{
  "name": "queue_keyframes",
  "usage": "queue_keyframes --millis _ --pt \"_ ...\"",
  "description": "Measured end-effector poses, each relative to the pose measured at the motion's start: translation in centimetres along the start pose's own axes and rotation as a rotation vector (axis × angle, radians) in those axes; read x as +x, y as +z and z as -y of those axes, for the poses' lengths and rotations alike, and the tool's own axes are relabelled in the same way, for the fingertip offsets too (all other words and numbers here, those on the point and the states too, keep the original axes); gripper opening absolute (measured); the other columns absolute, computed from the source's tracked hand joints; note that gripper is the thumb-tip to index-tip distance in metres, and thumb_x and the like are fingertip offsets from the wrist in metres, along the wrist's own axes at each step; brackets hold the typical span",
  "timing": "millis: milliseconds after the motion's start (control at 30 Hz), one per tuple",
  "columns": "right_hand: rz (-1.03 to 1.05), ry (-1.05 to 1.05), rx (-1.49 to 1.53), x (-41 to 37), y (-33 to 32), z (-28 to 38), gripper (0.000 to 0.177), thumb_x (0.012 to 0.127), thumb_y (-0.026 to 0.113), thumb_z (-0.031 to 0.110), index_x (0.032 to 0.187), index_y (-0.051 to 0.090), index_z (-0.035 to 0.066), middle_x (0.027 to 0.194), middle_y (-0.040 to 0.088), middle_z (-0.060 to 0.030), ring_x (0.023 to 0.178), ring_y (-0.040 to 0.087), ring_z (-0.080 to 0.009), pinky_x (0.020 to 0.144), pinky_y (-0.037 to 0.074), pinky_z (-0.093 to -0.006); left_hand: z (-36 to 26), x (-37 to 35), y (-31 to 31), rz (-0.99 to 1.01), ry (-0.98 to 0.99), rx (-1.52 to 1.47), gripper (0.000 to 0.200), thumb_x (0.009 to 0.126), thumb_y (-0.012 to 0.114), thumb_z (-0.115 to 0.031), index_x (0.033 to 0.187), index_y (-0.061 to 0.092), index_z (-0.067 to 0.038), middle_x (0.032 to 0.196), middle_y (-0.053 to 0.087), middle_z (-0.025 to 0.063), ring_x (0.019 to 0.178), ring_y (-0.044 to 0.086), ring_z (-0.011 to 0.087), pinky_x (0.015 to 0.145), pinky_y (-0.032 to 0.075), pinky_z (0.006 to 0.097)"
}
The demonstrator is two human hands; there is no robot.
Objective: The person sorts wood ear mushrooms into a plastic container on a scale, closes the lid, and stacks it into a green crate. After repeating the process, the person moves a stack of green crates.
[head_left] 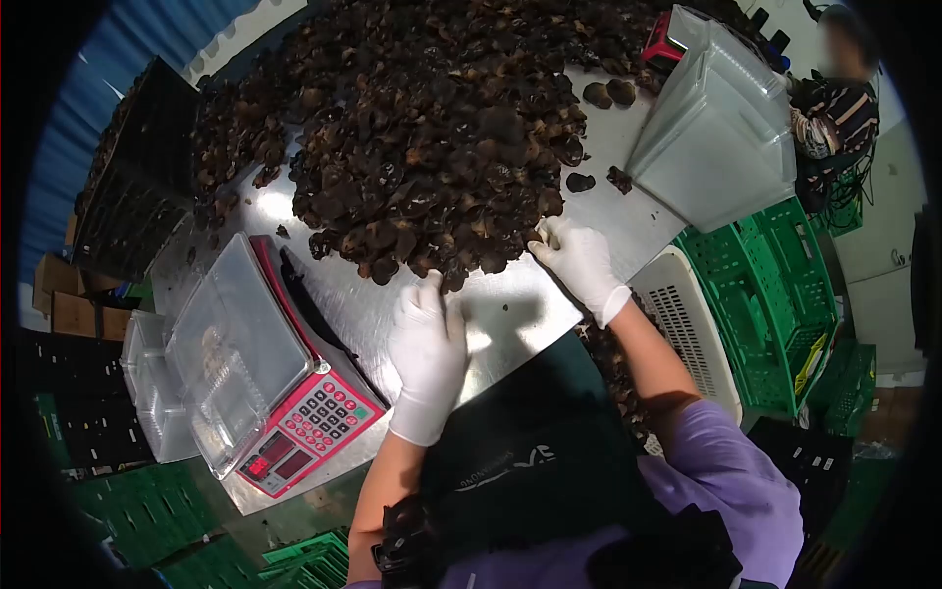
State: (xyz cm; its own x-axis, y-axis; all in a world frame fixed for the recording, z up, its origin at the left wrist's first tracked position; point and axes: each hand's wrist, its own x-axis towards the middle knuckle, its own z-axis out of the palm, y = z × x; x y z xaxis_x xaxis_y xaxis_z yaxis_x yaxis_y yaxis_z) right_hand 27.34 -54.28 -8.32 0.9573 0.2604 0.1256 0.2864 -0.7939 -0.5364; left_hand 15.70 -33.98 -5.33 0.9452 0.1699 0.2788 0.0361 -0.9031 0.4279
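Note:
A large heap of dark brown wood ear mushrooms [432,167] covers the back and middle of the metal table [510,319]. My left hand [429,353], in a white glove, is at the heap's front edge. Its fingertips touch the nearest mushrooms, and the thumb stands a little apart from them. At the heap's front right corner is my right hand [581,263], also gloved in white. Its fingers are curled together against the edge mushrooms; whatever lies between them is too small to make out.
On the left a red digital scale [319,422] carries a clear plastic container [235,344]. More clear containers [726,128] are stacked at the right. Beside the table stand a white basket [687,304] and green crates [760,294]. A person [834,118] is at the far right.

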Motion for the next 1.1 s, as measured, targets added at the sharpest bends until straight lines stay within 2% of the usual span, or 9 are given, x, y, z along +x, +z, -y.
queue_keyframes --millis 100,233,333,500,767,833,900,967,1100 --pt "0.084 0.042 0.056 -2.1 -4.9 -0.3 0.016 0.078 0.064 0.022 0.075 0.06 0.007 0.075 0.063 -0.0143 0.071 0.061 -0.0345 0.066 0.048 -0.0437 1.1 1.2 0.5 -0.106 -0.048 0.002 0.039 0.083 0.066 -0.016 0.12 0.055 -0.006 0.099 0.056 0.0124 0.094 0.059 0.0314 0.078 0.05 0.041" --pt "0.339 -0.095 -0.366 -6.2 -13.1 -4.5 0.017 0.073 0.072 0.025 0.078 0.066 0.01 0.074 0.065 -0.0123 0.069 0.063 -0.0315 0.067 0.051 -0.0413 1.9 1.7 1.0 -0.047 -0.075 -0.058 0.036 0.082 0.069 -0.017 0.114 0.057 -0.006 0.1 0.057 0.0114 0.09 0.06 0.0304 0.077 0.05 0.0394" --pt "0.278 0.132 -0.621 -7.2 -14.2 -3.7 0.021 0.073 0.073 0.024 0.09 0.07 0.01 0.079 0.068 -0.012 0.075 0.066 -0.0302 0.071 0.052 -0.0379 1.7 2.5 1.9 -0.047 -0.06 -0.005 0.03 0.081 0.069 -0.018 0.106 0.058 -0.005 0.097 0.057 0.0112 0.088 0.059 0.0298 0.075 0.049 0.0398" --pt "-0.036 -0.253 -0.019 -4.8 -6.5 -0.1 0.023 0.078 0.07 0.025 0.094 0.068 0.009 0.083 0.067 -0.0123 0.077 0.066 -0.0305 0.07 0.052 -0.0397 1.2 3.1 1.0 -0.026 -0.021 0.07 0.015 0.079 0.067 -0.016 0.084 0.058 -0.006 0.085 0.058 0.0096 0.082 0.059 0.0295 0.072 0.048 0.0409" --pt "-0.17 -0.348 -0.086 -0.8 3.5 3.5 0.025 0.073 0.074 0.022 0.094 0.068 0.011 0.078 0.059 -0.0079 0.072 0.061 -0.0251 0.064 0.049 -0.0364 3.2 -0.8 -0.8 -0.198 0.019 -0.343 0.007 0.081 0.069 -0.002 0.083 0.062 -0.003 0.083 0.058 0.0052 0.071 0.059 0.0191 0.07 0.046 0.027" --pt "-0.132 -0.342 0.048 -0.9 2.6 3.1 0.019 0.076 0.072 0.019 0.091 0.067 0.008 0.074 0.058 -0.0085 0.066 0.059 -0.0228 0.062 0.048 -0.0348 4.6 -2.3 0.5 -0.18 -0.038 -0.47 0.009 0.082 0.067 0.0 0.085 0.06 -0.004 0.081 0.057 0.0015 0.071 0.057 0.0169 0.064 0.046 0.0303" --pt "-0.014 -0.199 0.286 -1.6 0.8 2.7 0.014 0.079 0.071 0.015 0.086 0.065 0.005 0.07 0.055 -0.0082 0.061 0.055 -0.0197 0.059 0.045 -0.0333 5.4 -3.2 1.1 -0.003 -0.537 -1.076 0.008 0.089 0.064 0.001 0.087 0.059 -0.005 0.076 0.056 -0.0034 0.07 0.054 0.0068 0.062 0.043 0.0227" --pt "0.222 -0.141 0.327 -2.9 -3.7 1.9 0.014 0.081 0.07 0.016 0.084 0.064 0.004 0.07 0.053 -0.0091 0.059 0.05 -0.0219 0.058 0.044 -0.0331 5.5 -3.1 0.8 0.0 -0.534 -1.097 0.007 0.093 0.06 0.001 0.091 0.059 -0.005 0.074 0.056 -0.0055 0.068 0.051 0.001 0.061 0.04 0.0173" --pt "0.508 -0.186 -0.25 -6.7 -11.9 -3.1 0.029 0.074 0.074 0.035 0.086 0.069 0.009 0.075 0.063 -0.0124 0.074 0.064 -0.0319 0.067 0.05 -0.0422 5.6 -3.0 0.7 0.017 -0.561 -1.133 0.002 0.095 0.059 -0.003 0.096 0.061 -0.004 0.078 0.06 -0.0024 0.064 0.052 0.0037 0.06 0.044 0.0184"
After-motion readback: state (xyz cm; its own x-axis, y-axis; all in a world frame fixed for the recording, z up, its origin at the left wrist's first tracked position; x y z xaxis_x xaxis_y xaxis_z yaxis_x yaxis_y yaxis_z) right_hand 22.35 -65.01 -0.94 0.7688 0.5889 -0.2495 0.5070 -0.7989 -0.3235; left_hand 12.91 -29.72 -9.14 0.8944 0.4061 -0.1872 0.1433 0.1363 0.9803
